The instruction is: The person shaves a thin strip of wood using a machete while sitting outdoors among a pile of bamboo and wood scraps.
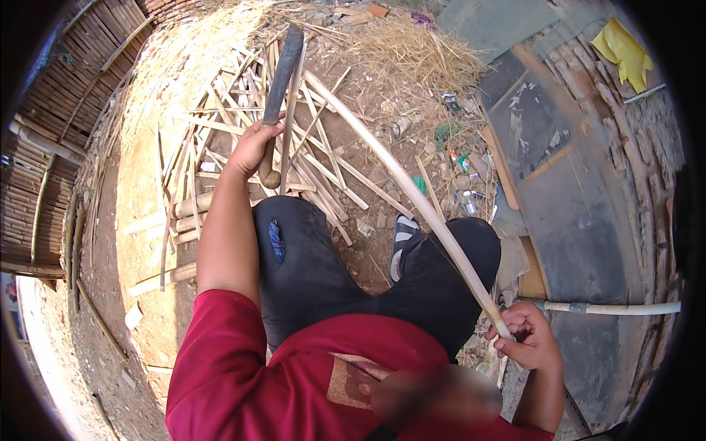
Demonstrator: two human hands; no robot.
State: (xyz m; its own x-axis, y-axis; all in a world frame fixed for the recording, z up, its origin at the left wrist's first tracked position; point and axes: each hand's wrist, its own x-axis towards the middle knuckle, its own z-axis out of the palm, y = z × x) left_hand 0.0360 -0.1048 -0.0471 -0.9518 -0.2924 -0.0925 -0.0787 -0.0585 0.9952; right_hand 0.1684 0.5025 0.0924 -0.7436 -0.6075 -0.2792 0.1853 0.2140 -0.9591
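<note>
My left hand [254,147] is wrapped round the handle of a machete [285,70], held out over my knee. Its dark, broad blade points away from me, and the rounded wooden handle end shows below my fist. A long, pale bamboo strip [412,192] slants across my other thigh. Its near end is pinched between the fingers of my right hand [526,336], while the far end reaches out above the pile of split bamboo strips [316,173]. A thin upright strip [290,110] shows right beside the blade; whether they touch I cannot tell.
Bamboo poles [187,213] lie left of my knee. Straw [419,55] is heaped at the far side, with litter and a can [468,203] nearer. Dark flat boards [573,213] cover the right side, crossed by a white pipe [625,309]. A slatted wall [44,162] stands left.
</note>
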